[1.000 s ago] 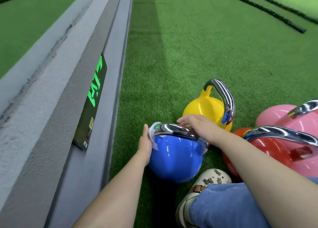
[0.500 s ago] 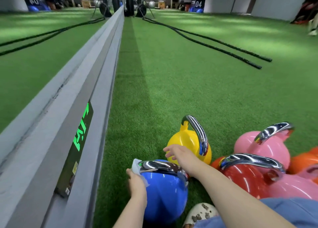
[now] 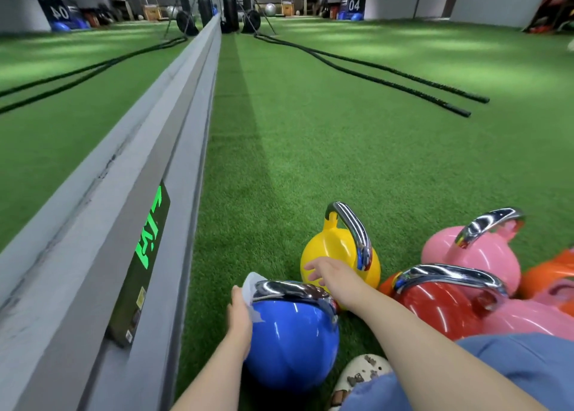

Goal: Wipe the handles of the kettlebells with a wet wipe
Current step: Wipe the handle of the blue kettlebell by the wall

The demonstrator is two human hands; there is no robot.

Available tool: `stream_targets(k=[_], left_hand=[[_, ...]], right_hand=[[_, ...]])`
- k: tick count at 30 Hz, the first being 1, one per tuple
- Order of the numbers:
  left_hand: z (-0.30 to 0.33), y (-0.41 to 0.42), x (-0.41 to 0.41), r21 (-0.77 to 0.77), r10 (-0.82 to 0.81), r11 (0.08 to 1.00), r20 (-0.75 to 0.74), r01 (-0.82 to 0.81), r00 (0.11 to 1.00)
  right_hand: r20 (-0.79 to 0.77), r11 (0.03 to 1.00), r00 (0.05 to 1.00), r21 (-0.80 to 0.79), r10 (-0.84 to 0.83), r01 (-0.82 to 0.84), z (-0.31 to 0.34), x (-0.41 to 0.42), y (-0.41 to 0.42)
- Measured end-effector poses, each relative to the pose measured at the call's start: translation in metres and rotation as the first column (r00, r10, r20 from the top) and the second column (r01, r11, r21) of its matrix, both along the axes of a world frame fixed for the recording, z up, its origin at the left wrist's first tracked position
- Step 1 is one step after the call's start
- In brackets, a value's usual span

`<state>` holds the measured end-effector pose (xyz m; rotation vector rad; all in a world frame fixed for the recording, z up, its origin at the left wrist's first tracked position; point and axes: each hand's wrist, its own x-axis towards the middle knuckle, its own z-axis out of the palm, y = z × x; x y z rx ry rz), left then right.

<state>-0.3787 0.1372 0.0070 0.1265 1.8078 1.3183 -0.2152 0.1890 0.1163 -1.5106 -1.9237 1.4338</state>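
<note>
A blue kettlebell [image 3: 292, 339] with a chrome handle [image 3: 289, 288] stands on the turf in front of me. My left hand [image 3: 239, 314] presses a white wet wipe [image 3: 251, 286] against the left end of that handle. My right hand [image 3: 329, 275] hovers over the handle's right end, fingers spread, holding nothing. Behind it stands a yellow kettlebell [image 3: 335, 249]. A red kettlebell [image 3: 435, 305] and a pink kettlebell [image 3: 472, 255] sit to the right, each with a chrome handle.
A grey low wall [image 3: 102, 224] with a green-lettered sign [image 3: 146, 255] runs along the left. Orange and pink kettlebells [image 3: 549, 283] crowd the right edge. Black battle ropes [image 3: 372, 72] lie on the green turf [image 3: 310, 146] ahead. My shoe [image 3: 360, 376] rests below the blue kettlebell.
The camera has tilted up, showing the far gym. My right hand has lifted off the blue kettlebell's handle and opened. The left hand stays with the wipe at the handle's left end.
</note>
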Motion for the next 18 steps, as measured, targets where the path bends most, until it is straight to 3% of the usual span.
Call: stream_targets(k=[1, 5, 10, 13, 18], left_hand=[[-0.004, -0.002, 0.000, -0.038, -0.005, 0.999, 0.036, 0.006, 0.999], [-0.014, -0.013, 0.006, -0.079, -0.024, 0.997, -0.053, 0.020, 0.998], [-0.026, -0.039, 0.018, 0.041, -0.132, 0.988, -0.262, 0.148, 0.956], [-0.035, -0.039, 0.009, -0.027, -0.208, 0.976, -0.384, 0.215, 0.900], [-0.025, -0.031, 0.007, -0.095, -0.211, 0.977, -0.486, 0.189, 0.848]], right_hand=[[0.008, 1.000, 1.000, 0.000, 0.000, 0.000, -0.002, 0.000, -0.001], [0.018, 1.000, 1.000, 0.018, 0.015, -0.015, -0.008, 0.000, 0.000], [0.014, 1.000, 1.000, 0.010, -0.004, 0.004, -0.011, -0.002, 0.002], [0.021, 1.000, 1.000, 0.020, -0.005, 0.004, -0.011, 0.000, 0.001], [0.027, 0.999, 1.000, 0.034, -0.008, 0.007, -0.013, 0.002, 0.001]])
